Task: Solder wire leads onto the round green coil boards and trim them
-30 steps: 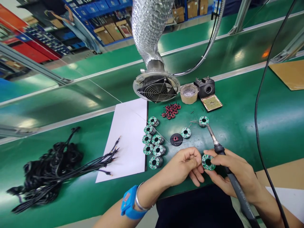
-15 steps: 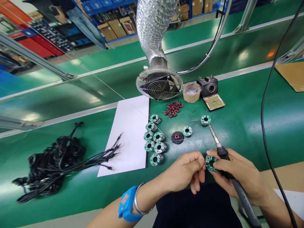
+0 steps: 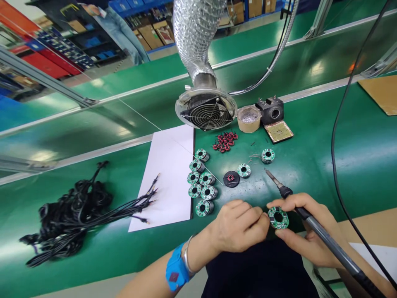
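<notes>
One pot (image 3: 249,126) holds silvery scraps (image 3: 248,117); right fingers (image 3: 301,201) clasp circuit ring (image 3: 283,224) and soldering iron (image 3: 324,233); left fingers (image 3: 252,219) curl, hold unclear.

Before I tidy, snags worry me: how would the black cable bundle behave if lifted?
The black cable bundle would probably sag, given its loose loops. Overlapping strands may snag, and the ends across the white sheet would likely trail.

Circuit board (image 3: 278,226): green ring, dark centre, face up, gripped at its edge by right hand (image 3: 324,253); thickness hard to judge. Soldering iron (image 3: 324,235): dark handle, slanted, same hand, metal tip clear of board.
</notes>
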`<state>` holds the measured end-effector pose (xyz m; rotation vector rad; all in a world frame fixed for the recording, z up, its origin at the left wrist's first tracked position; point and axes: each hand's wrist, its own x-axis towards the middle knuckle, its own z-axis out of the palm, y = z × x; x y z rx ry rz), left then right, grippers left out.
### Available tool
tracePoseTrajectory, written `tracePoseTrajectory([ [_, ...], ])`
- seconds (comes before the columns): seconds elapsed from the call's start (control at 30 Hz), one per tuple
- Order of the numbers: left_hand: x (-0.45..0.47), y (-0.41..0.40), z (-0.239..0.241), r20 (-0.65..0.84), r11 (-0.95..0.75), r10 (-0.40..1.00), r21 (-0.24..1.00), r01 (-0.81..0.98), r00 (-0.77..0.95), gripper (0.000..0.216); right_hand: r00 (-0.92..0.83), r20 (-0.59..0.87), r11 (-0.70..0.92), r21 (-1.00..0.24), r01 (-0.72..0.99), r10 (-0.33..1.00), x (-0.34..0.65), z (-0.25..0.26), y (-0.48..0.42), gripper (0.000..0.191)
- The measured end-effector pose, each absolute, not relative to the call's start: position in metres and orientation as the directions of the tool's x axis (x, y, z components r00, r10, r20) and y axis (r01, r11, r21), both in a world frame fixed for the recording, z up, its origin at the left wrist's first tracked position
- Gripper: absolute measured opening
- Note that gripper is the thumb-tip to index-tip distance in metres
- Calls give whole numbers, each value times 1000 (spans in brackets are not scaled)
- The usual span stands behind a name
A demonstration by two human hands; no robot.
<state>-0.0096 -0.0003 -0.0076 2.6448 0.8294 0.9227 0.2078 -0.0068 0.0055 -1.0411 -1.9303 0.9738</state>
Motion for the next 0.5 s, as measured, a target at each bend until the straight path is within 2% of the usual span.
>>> tracePoseTrajectory([
  [0.03, -8, -3, -8, 414, -700, 694, 579, 418, 589, 8, -397, 292, 435, -833, 340, 870, 207, 5, -6, 38],
  [0.07, -6, -5, -8, 246, -478, 805, 809, 344, 539, 5, -385, 355, 493, -792, 360, 852, 207, 5, -6, 37],
  [0.1, -3, -7, -8, 29, -162, 856, 963, 215, 516, 11, -381, 412, 547, -744, 384, 828, 206, 5, -5, 36],
  [0.13, 0, -8, -8, -177, 170, 832, 983, 63, 525, 21, -383, 463, 595, -696, 401, 799, 206, 5, -4, 36],
  [0.17, 3, -9, -7, -320, 432, 760, 899, -72, 566, 30, -392, 496, 630, -661, 407, 774, 205, 5, -4, 36],
  [0.2, 5, -9, -7, -396, 603, 682, 780, -167, 614, 36, -406, 511, 651, -641, 407, 758, 205, 4, -3, 36],
  [0.27, 8, -8, -7, -444, 743, 594, 623, -245, 671, 43, -437, 512, 669, -630, 394, 739, 204, 4, -3, 35],
  [0.3, 8, -7, -7, -451, 755, 576, 613, -234, 682, 41, -443, 510, 670, -631, 390, 738, 205, 4, -3, 35],
  [0.33, 7, -6, -6, -448, 721, 593, 665, -195, 669, 37, -443, 508, 669, -634, 389, 739, 205, 3, -4, 36],
  [0.37, 5, -5, -7, -410, 609, 654, 784, -121, 636, 30, -438, 501, 660, -643, 389, 746, 205, 3, -5, 37],
  [0.4, 2, -4, -7, -302, 381, 745, 925, -7, 595, 22, -428, 478, 634, -667, 391, 767, 206, 3, -6, 37],
  [0.43, -1, -3, -8, -113, 43, 815, 990, 136, 568, 13, -416, 431, 586, -709, 393, 801, 206, 3, -7, 38],
  [0.47, -3, -3, -9, 116, -318, 807, 912, 261, 579, 5, -408, 368, 523, -758, 389, 836, 207, 3, -8, 38],
  [0.5, -5, -3, -11, 309, -586, 732, 741, 329, 608, 7, -401, 304, 458, -806, 374, 864, 207, 3, -9, 38],
])
